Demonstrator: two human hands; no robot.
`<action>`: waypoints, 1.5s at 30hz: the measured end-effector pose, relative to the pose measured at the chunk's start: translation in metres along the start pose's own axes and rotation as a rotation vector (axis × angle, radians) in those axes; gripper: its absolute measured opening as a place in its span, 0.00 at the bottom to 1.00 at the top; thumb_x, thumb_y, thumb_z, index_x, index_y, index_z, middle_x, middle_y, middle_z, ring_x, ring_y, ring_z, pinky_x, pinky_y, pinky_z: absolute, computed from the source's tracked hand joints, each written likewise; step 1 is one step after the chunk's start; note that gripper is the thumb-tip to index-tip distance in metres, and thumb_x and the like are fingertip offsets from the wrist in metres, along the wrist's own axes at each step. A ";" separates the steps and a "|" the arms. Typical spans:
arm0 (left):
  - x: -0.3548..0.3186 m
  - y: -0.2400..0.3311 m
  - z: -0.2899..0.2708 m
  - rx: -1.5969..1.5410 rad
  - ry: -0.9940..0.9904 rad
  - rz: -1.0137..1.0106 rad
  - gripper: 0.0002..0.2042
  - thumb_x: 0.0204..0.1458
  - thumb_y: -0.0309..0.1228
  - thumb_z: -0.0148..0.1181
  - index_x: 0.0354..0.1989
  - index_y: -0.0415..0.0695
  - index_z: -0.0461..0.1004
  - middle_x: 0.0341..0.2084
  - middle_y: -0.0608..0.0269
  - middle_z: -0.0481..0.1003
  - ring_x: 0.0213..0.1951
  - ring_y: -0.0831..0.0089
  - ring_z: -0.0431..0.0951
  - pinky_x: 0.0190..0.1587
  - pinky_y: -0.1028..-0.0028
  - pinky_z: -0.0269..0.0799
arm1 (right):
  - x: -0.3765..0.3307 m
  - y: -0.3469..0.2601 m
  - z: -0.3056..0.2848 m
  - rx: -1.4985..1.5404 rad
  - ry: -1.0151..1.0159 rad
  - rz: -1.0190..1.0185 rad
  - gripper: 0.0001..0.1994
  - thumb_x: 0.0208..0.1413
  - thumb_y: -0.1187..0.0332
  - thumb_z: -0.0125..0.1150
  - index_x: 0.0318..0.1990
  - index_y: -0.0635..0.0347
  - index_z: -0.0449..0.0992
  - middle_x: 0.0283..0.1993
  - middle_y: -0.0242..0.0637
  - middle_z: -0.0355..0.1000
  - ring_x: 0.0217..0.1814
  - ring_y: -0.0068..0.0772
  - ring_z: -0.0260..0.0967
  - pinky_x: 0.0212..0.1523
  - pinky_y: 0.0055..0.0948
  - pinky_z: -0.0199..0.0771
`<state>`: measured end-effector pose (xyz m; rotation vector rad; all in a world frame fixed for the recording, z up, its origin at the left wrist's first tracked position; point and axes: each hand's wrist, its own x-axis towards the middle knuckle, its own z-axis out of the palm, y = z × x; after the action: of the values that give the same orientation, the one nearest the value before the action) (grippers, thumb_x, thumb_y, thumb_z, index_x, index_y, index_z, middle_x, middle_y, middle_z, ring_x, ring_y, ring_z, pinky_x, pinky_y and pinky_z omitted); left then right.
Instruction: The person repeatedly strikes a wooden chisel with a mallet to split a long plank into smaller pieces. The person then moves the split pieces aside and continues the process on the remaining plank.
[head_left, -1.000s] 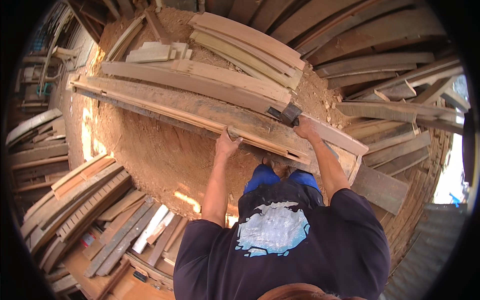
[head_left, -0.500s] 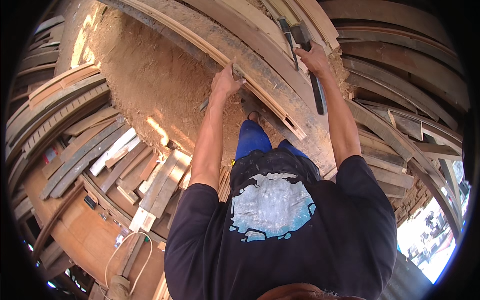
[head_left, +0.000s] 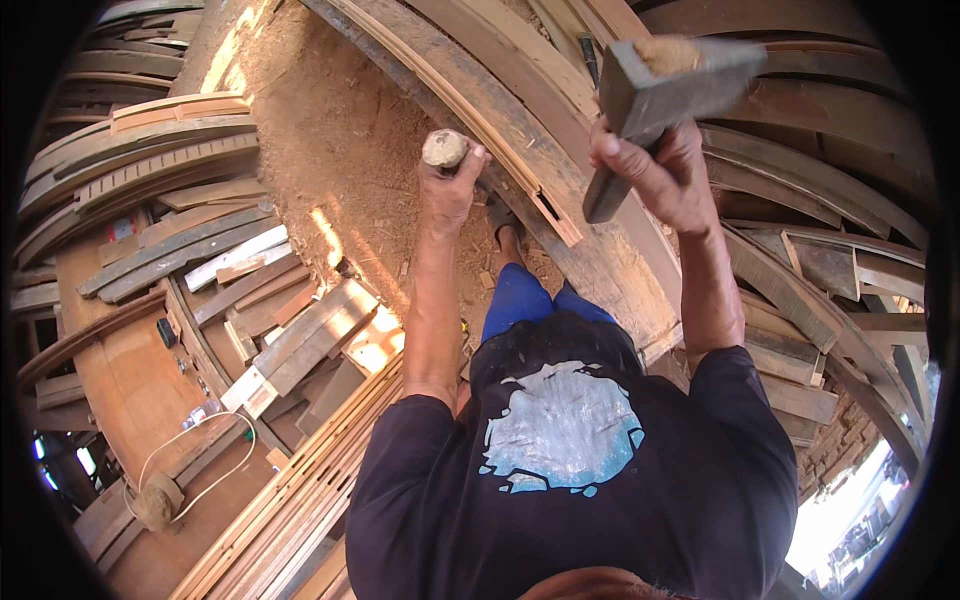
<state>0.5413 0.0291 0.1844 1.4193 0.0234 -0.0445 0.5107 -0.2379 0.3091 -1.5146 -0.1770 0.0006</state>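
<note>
The right hand (head_left: 655, 170) is closed around the dark handle of a mallet (head_left: 665, 85), whose blocky grey head is raised above the fist, near the top of the view. Half a second ago the same tool was held lower, its handle pointing down along the timber; it is now seen lifted and turned head-up. The left hand (head_left: 448, 190) is clenched on a chisel (head_left: 445, 148), of which only the rounded, pale butt end can be seen above the fingers; the blade is hidden behind the hand. This grip is unchanged from the earlier frames, and the hand has stayed against the long plank (head_left: 520, 150). The two hands are held apart, the mallet head above and to the right of the chisel butt.

The plank runs diagonally from the upper left to the lower right, and a rectangular notch (head_left: 555, 210) is cut into its edge just right of the left hand. Beyond it, sawdust-covered ground (head_left: 330, 160) is spread out, with stacked boards (head_left: 190, 250) to the left and more curved timbers (head_left: 820, 190) to the right. A coiled pale cord (head_left: 185, 465) lies at the lower left.
</note>
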 end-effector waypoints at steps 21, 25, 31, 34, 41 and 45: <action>-0.008 -0.046 0.036 -0.042 -0.067 0.291 0.17 0.52 0.26 0.73 0.42 0.40 0.69 0.36 0.61 0.79 0.35 0.80 0.79 0.36 0.79 0.80 | -0.058 0.042 0.006 -0.283 0.243 -0.350 0.10 0.62 0.71 0.66 0.45 0.68 0.75 0.35 0.38 0.76 0.35 0.26 0.74 0.38 0.28 0.75; -0.010 -0.041 0.040 -0.079 0.057 0.298 0.14 0.55 0.26 0.70 0.40 0.40 0.68 0.31 0.63 0.78 0.35 0.81 0.79 0.34 0.80 0.78 | -0.057 0.031 0.006 -0.197 0.182 -0.384 0.11 0.63 0.69 0.66 0.46 0.69 0.75 0.34 0.38 0.76 0.34 0.26 0.74 0.38 0.29 0.76; -0.005 -0.046 0.037 -0.139 0.047 0.190 0.14 0.56 0.27 0.70 0.45 0.39 0.70 0.31 0.62 0.79 0.32 0.80 0.80 0.36 0.77 0.78 | -0.055 0.027 0.003 -0.148 0.211 -0.408 0.13 0.62 0.68 0.67 0.47 0.69 0.75 0.35 0.39 0.77 0.35 0.27 0.75 0.39 0.30 0.77; -0.005 -0.050 0.036 -0.006 0.009 0.275 0.13 0.56 0.26 0.69 0.43 0.39 0.70 0.31 0.63 0.79 0.31 0.79 0.80 0.37 0.77 0.78 | -0.054 0.028 -0.001 -0.171 0.226 -0.384 0.13 0.62 0.68 0.68 0.47 0.69 0.75 0.35 0.39 0.77 0.35 0.27 0.75 0.39 0.30 0.78; -0.002 -0.057 0.049 0.014 0.016 0.353 0.07 0.56 0.22 0.67 0.39 0.39 0.74 0.28 0.64 0.80 0.31 0.79 0.80 0.35 0.77 0.78 | -0.048 0.032 -0.006 -0.189 0.209 -0.373 0.13 0.62 0.68 0.68 0.45 0.68 0.75 0.35 0.38 0.77 0.34 0.26 0.75 0.38 0.28 0.78; 0.003 -0.071 0.042 0.095 0.030 0.323 0.06 0.55 0.20 0.68 0.39 0.39 0.78 0.28 0.62 0.81 0.30 0.78 0.81 0.34 0.77 0.80 | -0.043 0.036 -0.009 -0.161 0.188 -0.372 0.12 0.62 0.68 0.68 0.44 0.68 0.75 0.34 0.38 0.77 0.34 0.26 0.74 0.37 0.28 0.77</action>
<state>0.5411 -0.0229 0.1205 1.5036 -0.1850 0.2449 0.4736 -0.2490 0.2678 -1.6121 -0.3111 -0.4604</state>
